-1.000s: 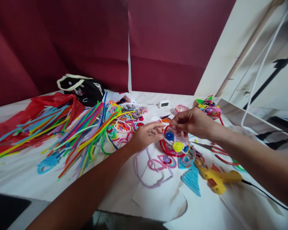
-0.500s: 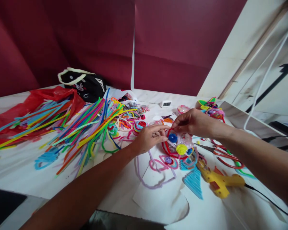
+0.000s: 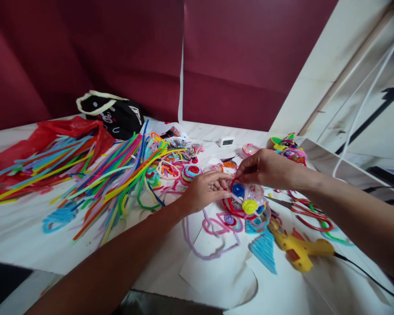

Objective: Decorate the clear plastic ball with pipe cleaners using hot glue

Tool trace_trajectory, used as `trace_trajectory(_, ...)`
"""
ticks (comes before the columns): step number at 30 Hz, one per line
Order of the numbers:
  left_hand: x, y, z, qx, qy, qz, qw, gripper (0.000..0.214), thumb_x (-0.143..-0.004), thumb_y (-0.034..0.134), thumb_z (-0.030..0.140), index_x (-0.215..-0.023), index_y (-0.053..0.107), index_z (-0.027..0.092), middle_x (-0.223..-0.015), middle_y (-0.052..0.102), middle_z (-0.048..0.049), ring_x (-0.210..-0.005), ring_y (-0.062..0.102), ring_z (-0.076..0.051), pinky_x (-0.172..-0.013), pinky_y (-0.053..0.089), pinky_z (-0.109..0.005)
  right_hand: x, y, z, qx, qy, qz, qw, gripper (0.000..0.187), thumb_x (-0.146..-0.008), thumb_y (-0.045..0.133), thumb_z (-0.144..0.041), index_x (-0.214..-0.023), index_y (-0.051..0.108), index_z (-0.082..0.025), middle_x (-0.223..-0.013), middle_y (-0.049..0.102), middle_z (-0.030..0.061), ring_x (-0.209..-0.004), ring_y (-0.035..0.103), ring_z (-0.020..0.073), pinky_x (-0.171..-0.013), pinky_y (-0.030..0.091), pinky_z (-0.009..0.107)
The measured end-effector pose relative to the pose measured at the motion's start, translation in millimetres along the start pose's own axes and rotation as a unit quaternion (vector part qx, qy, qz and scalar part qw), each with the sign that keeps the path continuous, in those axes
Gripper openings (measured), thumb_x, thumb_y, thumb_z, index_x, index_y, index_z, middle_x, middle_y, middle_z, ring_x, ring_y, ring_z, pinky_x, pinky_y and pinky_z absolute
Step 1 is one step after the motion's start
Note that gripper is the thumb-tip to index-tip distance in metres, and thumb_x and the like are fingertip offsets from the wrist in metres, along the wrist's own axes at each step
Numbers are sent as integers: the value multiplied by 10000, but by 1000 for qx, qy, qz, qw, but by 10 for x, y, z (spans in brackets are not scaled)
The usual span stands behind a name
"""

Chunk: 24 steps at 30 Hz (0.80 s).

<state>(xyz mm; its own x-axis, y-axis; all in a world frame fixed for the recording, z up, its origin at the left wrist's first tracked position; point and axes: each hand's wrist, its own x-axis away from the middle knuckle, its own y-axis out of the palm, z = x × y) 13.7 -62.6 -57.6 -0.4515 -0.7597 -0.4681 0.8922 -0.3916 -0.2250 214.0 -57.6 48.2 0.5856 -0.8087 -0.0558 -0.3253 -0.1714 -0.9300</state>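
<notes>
A clear round piece [image 3: 254, 192] with a blue coil [image 3: 238, 190], a yellow coil [image 3: 249, 206] and a red pipe cleaner [image 3: 238, 213] along its rim sits in front of my hands. My right hand [image 3: 265, 168] is closed, thumb and forefinger pinching the red pipe cleaner at the top edge. From the other side my left hand [image 3: 205, 190] meets it, fingers curled and thumb against the piece's left edge. What lies between the left fingertips is partly hidden. Just below are a pink eye-shaped piece [image 3: 230, 220] and a bent lilac pipe cleaner [image 3: 210, 257].
A yellow glue gun [image 3: 298, 249] with a black cord lies at the right, beside orange-handled scissors [image 3: 315, 215] and a blue triangular piece [image 3: 264, 251]. Loose pipe cleaners [image 3: 118, 175], a red plastic bag [image 3: 98, 131] and a black bag [image 3: 118, 118] fill the left.
Both hands stay nearly in place at the round piece, which has shifted very slightly to the right. The view has moved a little; the other things lie as before.
</notes>
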Motion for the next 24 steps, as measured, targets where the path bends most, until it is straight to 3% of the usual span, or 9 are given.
trace_trajectory(13, 27, 36, 35, -68, 46, 7, 997, 313, -728, 748, 228, -1027, 684, 164, -938, 638, -65, -762, 627, -139, -689, 528, -244, 66, 12, -43, 23, 19, -24, 999, 138, -724, 640, -171, -741, 748, -254, -653, 732, -28, -551, 643, 152, -478, 460, 254)
trace_trajectory(17, 27, 41, 58, -83, 55, 4, 995, 287, -747, 727, 192, -1026, 685, 139, -980, 638, -79, -731, 620, -120, -685, 527, -237, 92, -19, -72, 38, -10, -37, 999, 192, -759, 587, -164, -788, 756, -251, -711, 750, -23, -583, 659, 152, -540, 498, 269)
trace_trajectory(24, 14, 57, 63, -89, 58, 9, 994, 234, -785, 675, 161, -1018, 685, 138, -969, 623, -70, -749, 618, -120, -687, 529, -231, 106, -61, -52, -29, -10, -82, 996, 213, -781, 562, -211, -879, 748, -245, -830, 763, -33, -730, 695, 158, -666, 536, 260)
